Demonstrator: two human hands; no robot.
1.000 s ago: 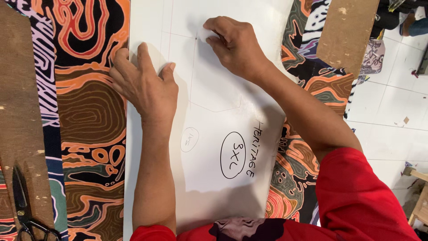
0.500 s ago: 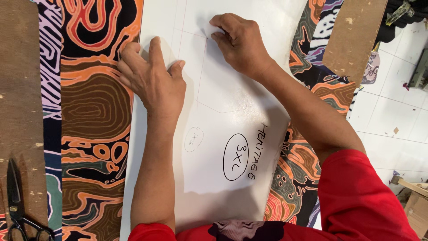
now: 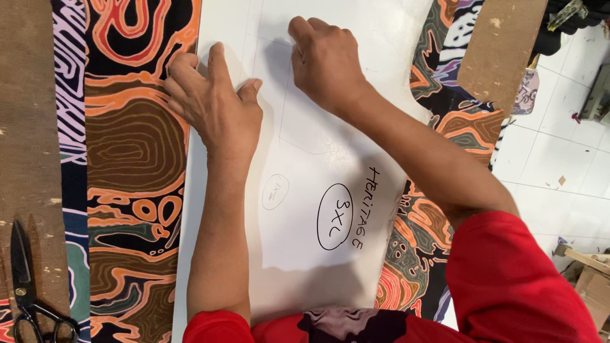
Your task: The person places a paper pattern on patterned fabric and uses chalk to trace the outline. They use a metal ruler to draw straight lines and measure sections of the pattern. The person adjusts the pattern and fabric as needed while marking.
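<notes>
A large white paper pattern [image 3: 305, 241] lies over a batik cloth [image 3: 127, 146] with orange, brown and black swirls. My left hand [image 3: 216, 105] rests flat on the paper's left edge, fingers spread, partly over the cloth. My right hand [image 3: 324, 60] sits farther up the sheet with its fingers curled under and its fingertips against the paper. Nothing shows in its grip. Faint drawn lines cross the paper near both hands. Handwriting and a circled mark sit lower on the sheet.
Black-handled scissors [image 3: 28, 286] lie at the lower left on a brown board [image 3: 28, 127]. Another brown board [image 3: 502, 44] overhangs the cloth at the top right. A white tiled floor [image 3: 559, 159] and a cardboard box [image 3: 594, 279] are on the right.
Both hands have crept a little farther up the paper, and the right fingers have curled in tighter. The paper has stayed in place.
</notes>
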